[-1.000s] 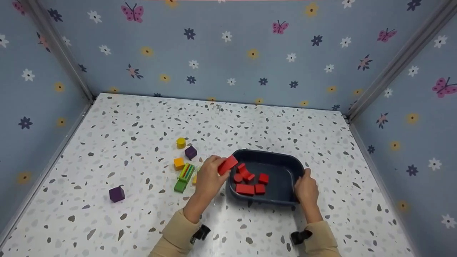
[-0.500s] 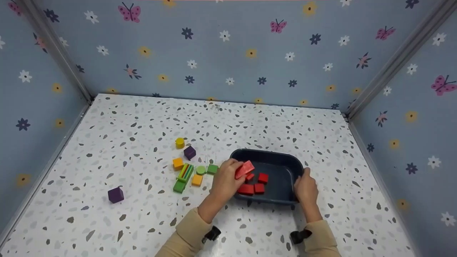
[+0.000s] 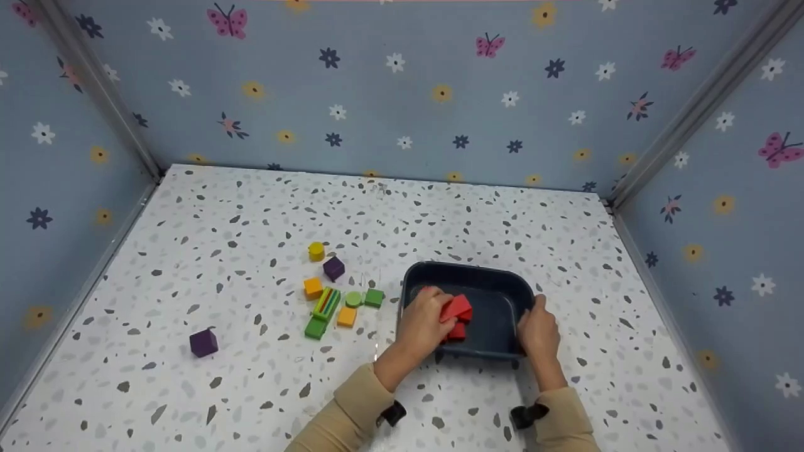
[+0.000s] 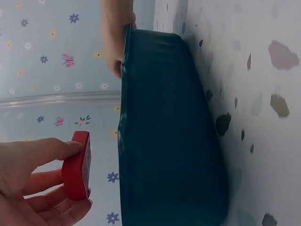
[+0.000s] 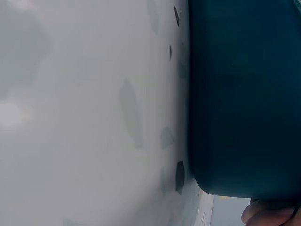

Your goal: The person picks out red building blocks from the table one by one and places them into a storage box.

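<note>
My left hand (image 3: 422, 325) pinches a red block (image 3: 456, 308) between thumb and fingers, over the inside of a dark blue plastic tub (image 3: 496, 323). The left wrist view shows this block (image 4: 77, 167) above the level of the tub's rim. More red blocks lie in the tub, one of them a red cube (image 3: 458, 331); the left hand hides several. At the tub's right end my right hand (image 3: 539, 333) grips the rim. Curled fingers (image 5: 270, 215) show at the tub's edge in the right wrist view.
Left of the tub lie a green block (image 3: 374, 298), a green cylinder (image 3: 353, 299), orange cubes (image 3: 346, 317), a striped green block (image 3: 326, 304), a purple cube (image 3: 334, 269) and a yellow cylinder (image 3: 316, 252). Another purple cube (image 3: 204, 343) sits farther left. Patterned walls (image 3: 402, 94) enclose the speckled table.
My left hand has carried the red block rightward, from the tub's left rim to over the blocks inside. My right hand has stayed on the tub's right end.
</note>
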A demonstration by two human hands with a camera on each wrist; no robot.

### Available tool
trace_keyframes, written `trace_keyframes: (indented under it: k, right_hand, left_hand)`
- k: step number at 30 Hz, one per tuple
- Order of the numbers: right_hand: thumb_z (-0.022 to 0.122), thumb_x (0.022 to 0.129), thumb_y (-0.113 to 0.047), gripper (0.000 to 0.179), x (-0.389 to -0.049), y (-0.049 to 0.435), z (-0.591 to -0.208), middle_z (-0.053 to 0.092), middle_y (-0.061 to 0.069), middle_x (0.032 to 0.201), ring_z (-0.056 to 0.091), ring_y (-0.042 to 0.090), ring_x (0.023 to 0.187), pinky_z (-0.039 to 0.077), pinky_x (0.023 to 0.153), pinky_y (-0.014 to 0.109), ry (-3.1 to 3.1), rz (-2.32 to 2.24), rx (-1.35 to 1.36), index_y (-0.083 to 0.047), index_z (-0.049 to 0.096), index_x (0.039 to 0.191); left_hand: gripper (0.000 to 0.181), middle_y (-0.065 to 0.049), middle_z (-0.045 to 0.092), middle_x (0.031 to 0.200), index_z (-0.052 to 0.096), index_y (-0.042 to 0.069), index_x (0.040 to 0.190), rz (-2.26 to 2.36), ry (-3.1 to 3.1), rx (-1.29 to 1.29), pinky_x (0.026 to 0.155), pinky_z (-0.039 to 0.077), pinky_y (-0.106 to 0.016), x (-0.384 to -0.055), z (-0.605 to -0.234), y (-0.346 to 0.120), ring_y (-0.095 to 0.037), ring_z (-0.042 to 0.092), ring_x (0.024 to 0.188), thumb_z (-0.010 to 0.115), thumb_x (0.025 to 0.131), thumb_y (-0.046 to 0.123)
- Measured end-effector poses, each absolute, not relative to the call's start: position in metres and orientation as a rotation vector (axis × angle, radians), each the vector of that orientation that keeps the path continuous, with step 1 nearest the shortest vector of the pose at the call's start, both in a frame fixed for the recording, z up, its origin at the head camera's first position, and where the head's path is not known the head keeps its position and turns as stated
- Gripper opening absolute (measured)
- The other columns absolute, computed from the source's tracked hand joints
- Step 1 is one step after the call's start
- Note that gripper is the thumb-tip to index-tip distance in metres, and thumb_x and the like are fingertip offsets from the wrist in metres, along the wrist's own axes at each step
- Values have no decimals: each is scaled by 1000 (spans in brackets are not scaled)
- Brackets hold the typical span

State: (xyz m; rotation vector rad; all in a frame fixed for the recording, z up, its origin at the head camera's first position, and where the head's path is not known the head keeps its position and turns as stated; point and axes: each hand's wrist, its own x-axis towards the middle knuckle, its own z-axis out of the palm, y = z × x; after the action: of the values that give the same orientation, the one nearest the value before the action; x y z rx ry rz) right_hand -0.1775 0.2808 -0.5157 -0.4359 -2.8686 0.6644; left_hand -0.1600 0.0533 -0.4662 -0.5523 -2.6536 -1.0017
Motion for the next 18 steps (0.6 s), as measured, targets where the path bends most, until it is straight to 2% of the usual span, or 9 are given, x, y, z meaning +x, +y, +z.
trace_keyframes:
  k: [8,18]
  right_hand:
    - [43,87,-6,22,-176,281,-517,55,32,80,56,44,66,41,48,51,-2848,654,-387,2,39,107]
    - [44,86,-7,20,-177,282,-516,55,32,81,55,46,69,41,50,53,-2851,676,-405,1,38,104]
  left_hand:
    - [29,-2,57,85,67,5,96,-934,-2717,-593,70,45,-26,-161,-469,72,-17,55,83,72,69,16]
    - [30,-3,57,88,67,6,98,-846,-2808,-634,67,46,-26,-163,-477,94,-17,54,83,72,71,19]
